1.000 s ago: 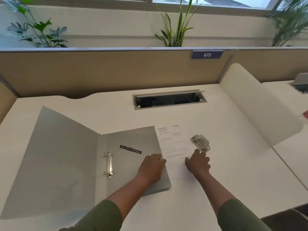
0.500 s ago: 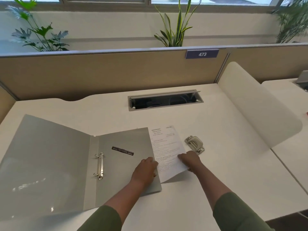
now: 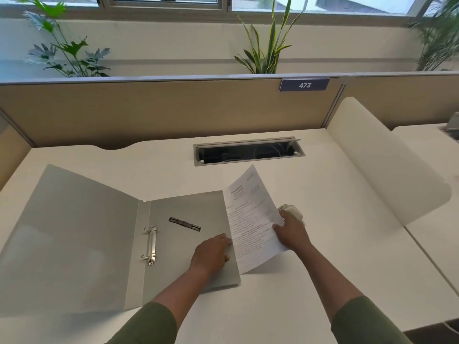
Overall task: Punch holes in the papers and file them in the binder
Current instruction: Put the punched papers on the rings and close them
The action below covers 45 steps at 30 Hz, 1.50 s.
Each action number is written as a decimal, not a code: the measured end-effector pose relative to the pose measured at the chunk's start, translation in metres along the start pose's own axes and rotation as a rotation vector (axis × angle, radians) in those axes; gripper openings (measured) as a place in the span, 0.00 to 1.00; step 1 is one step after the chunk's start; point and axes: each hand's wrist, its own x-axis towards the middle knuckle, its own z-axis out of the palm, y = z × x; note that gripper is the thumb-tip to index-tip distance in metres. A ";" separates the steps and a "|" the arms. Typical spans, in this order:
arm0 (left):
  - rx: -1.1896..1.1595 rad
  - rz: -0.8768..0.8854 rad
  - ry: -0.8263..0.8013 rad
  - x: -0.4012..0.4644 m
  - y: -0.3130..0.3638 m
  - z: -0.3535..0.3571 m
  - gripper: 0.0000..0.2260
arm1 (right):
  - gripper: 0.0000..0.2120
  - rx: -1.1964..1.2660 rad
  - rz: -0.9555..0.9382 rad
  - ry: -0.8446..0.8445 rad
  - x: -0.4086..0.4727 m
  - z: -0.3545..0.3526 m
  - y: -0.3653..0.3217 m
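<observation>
We've got the sheet (image 3: pixel 250 214) pinched at its right edge by the right hand (image 3: pixel 290 232), thumb on top, other fingers under & hidden, so how far they reach we can't tell. That edge is lifted off the desk (image 3: pixel 347 244); the sheet tilts, left long edge low along the binder's (image 3: pixel 188 244) right edge, far corner pointing to approx 12 o'clock. Left hand (image 3: pixel 211 254) lies flat, fingers straight, on the binder's right leaf, fingertips at the sheet's left edge, pressing not gripping.

Punch (image 3: pixel 293 212) sits just behind the right hand at approx 1 o'clock, mostly hidden by sheet & knuckles. Rings (image 3: pixel 151 244) are at 9 o'clock from the left hand, a dark clip strip (image 3: pixel 185 223) between them.

Our read: step = pick up the sheet & get it to the punch; nothing punched yet, afaict.

To do it well:
- Keep the pinch near mid-edge so the sheet doesn't flop or crease.
- Left hand should hold the binder down, else it slides w/ the sheet.
- Free the punch first; it's under the lifted edge, easy to knock.
- Feed the left long edge in, squared & centred, so holes match the 2 rings.
- Whether it's one sheet or several we can't tell; if several, tap edges flush first.
</observation>
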 end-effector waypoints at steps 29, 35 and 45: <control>-1.167 -0.077 0.343 -0.015 -0.010 -0.083 0.07 | 0.16 0.778 -0.248 -0.178 -0.040 -0.003 -0.012; -1.187 -0.043 0.518 -0.034 -0.019 -0.092 0.06 | 0.13 0.774 -0.324 -0.058 -0.033 0.003 -0.051; -1.095 -0.111 0.440 -0.046 -0.035 -0.069 0.08 | 0.13 0.621 -0.309 -0.123 -0.038 0.037 -0.043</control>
